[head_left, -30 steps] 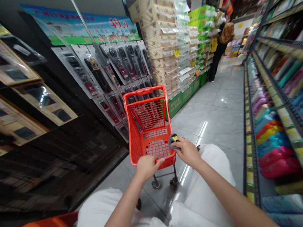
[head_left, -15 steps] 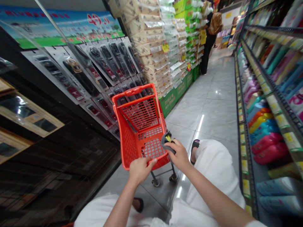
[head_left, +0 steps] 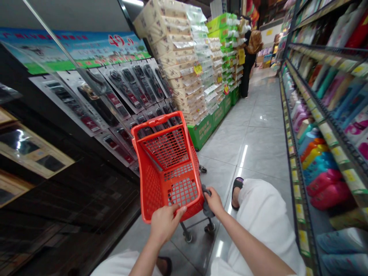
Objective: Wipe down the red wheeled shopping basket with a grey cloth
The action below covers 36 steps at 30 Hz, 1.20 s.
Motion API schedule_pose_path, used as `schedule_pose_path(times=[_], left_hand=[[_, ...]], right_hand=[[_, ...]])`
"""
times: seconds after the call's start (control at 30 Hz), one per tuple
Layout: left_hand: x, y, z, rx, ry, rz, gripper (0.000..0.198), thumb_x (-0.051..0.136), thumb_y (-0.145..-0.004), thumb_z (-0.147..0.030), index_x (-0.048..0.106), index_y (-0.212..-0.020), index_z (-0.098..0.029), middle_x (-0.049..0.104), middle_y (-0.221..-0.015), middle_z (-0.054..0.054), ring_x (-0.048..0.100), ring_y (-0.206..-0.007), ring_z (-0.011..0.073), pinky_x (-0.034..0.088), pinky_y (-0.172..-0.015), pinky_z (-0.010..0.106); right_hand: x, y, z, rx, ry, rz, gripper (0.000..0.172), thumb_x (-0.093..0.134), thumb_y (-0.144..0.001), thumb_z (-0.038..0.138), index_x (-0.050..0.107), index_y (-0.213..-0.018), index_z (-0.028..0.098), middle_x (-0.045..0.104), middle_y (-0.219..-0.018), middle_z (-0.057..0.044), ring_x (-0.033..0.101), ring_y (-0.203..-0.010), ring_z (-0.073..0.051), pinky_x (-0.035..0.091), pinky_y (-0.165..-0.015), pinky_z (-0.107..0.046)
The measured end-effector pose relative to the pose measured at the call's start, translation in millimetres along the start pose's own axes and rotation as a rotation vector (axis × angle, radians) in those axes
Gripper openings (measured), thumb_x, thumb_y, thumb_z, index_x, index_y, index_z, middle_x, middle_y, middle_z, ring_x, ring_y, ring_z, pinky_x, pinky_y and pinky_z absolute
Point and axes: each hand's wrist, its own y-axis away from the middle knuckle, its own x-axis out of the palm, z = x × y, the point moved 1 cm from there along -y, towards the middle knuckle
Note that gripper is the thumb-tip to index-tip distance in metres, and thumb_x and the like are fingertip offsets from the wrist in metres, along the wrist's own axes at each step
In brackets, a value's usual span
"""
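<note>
A red plastic shopping cart [head_left: 150,188] with a grid basket and a dark metal frame stands before me on the tiled floor. My left hand [head_left: 164,224] is closed over its near rim, thumb lying along the top edge. On the right, my right hand [head_left: 214,201] grips a grey cloth [head_left: 207,211] against the outer side of the basket near the front right corner. Part of the cloth is hidden by the fingers. Only bare grid shows on the basket's floor.
Packaged belts [head_left: 138,86] hang on the left under a price banner [head_left: 86,48]. Stacked cartons [head_left: 178,61] line the aisle behind the cart. Shelves of bottles [head_left: 319,153] run along the right. A person in dark trousers [head_left: 247,74] stands farther up the aisle.
My right hand has moved the cloth from the top of the basket's right rim down to its outer side. The left hand stays on the rim. The cart sits slightly lower and left in view.
</note>
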Motion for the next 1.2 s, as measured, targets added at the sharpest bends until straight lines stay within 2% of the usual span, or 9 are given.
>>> schedule_pose_path(times=[0.07,0.2,0.27,0.5,0.73,0.87,1.0,1.07,1.2], left_hand=[[0.5,2.5,3.4,-0.008,0.000,-0.001,0.062,0.019,-0.094,-0.059,0.068,-0.080,-0.023,0.072,-0.079,0.007,0.068,-0.082,0.0236,0.033,-0.062,0.028],[0.8,6.3,7.5,-0.019,0.004,-0.002,0.063,0.018,-0.094,-0.059,0.067,-0.079,-0.023,0.072,-0.078,0.006,0.068,-0.079,0.0225,0.031,-0.060,0.028],[1.2,8.0,8.4,-0.020,0.007,-0.003,0.063,0.018,-0.093,-0.060,0.067,-0.079,-0.023,0.072,-0.077,0.006,0.067,-0.078,0.0221,0.030,-0.059,0.028],[1.3,13.2,10.3,-0.051,0.009,0.001,0.064,0.017,-0.093,-0.061,0.067,-0.079,-0.022,0.071,-0.077,0.007,0.067,-0.080,0.0219,0.032,-0.060,0.028],[-1.1,13.0,12.0,-0.014,0.011,0.017,0.065,0.016,-0.094,-0.060,0.066,-0.079,-0.022,0.072,-0.079,0.007,0.067,-0.080,0.0217,0.035,-0.062,0.028],[-1.2,11.9,11.9,-0.037,0.022,0.004,0.065,0.016,-0.094,-0.059,0.069,-0.083,-0.023,0.073,-0.084,0.007,0.068,-0.085,0.0231,0.038,-0.065,0.028],[-0.6,12.2,10.5,-0.075,0.009,0.005,0.066,0.016,-0.094,-0.059,0.071,-0.090,-0.025,0.073,-0.087,0.008,0.068,-0.087,0.0247,0.039,-0.067,0.029],[-0.8,12.2,9.8,-0.081,0.005,0.006,0.065,0.016,-0.094,-0.059,0.071,-0.090,-0.025,0.073,-0.087,0.008,0.068,-0.088,0.0249,0.039,-0.067,0.029],[-2.4,11.9,8.9,-0.057,0.013,0.008,0.065,0.016,-0.094,-0.059,0.070,-0.086,-0.024,0.073,-0.084,0.008,0.068,-0.086,0.0242,0.038,-0.065,0.029]], right_hand=[[2.7,-5.9,7.7,-0.004,-0.028,0.042,0.011,0.056,-0.069,0.029,0.062,-0.074,0.021,0.067,-0.076,-0.002,0.062,-0.078,-0.021,0.048,-0.078,-0.035],[3.3,-13.0,59.5,-0.187,-0.197,0.142,0.016,0.057,-0.073,0.031,0.063,-0.084,0.020,0.068,-0.087,-0.002,0.062,-0.084,-0.020,0.048,-0.081,-0.031],[3.4,-10.9,69.6,-0.226,-0.186,0.149,0.019,0.057,-0.074,0.031,0.063,-0.089,0.020,0.068,-0.091,-0.003,0.062,-0.087,-0.020,0.047,-0.083,-0.031],[10.9,12.8,3.3,0.023,0.098,0.095,0.021,0.050,-0.074,0.027,0.065,-0.088,0.021,0.070,-0.089,-0.005,0.064,-0.089,-0.022,0.048,-0.084,-0.035],[17.4,-3.6,67.0,-0.175,-0.206,0.072,0.024,0.055,-0.074,0.027,0.065,-0.094,0.019,0.070,-0.096,-0.004,0.063,-0.093,-0.021,0.048,-0.087,-0.034],[22.3,-11.2,42.2,-0.155,-0.084,0.061,0.027,0.052,-0.074,0.025,0.067,-0.095,0.020,0.070,-0.096,-0.003,0.063,-0.093,-0.020,0.048,-0.088,-0.035],[23.2,14.4,1.0,-0.018,-0.046,0.056,0.029,0.052,-0.073,0.024,0.069,-0.096,0.021,0.072,-0.099,-0.004,0.064,-0.096,-0.022,0.048,-0.092,-0.040],[22.4,31.9,6.4,0.005,-0.115,0.007,0.030,0.052,-0.075,0.027,0.068,-0.100,0.020,0.071,-0.103,-0.006,0.064,-0.099,-0.022,0.047,-0.094,-0.040],[20.0,45.4,49.4,-0.053,-0.265,-0.022,0.034,0.054,-0.081,0.032,0.064,-0.111,0.018,0.068,-0.112,-0.008,0.062,-0.104,-0.021,0.047,-0.095,-0.036]])
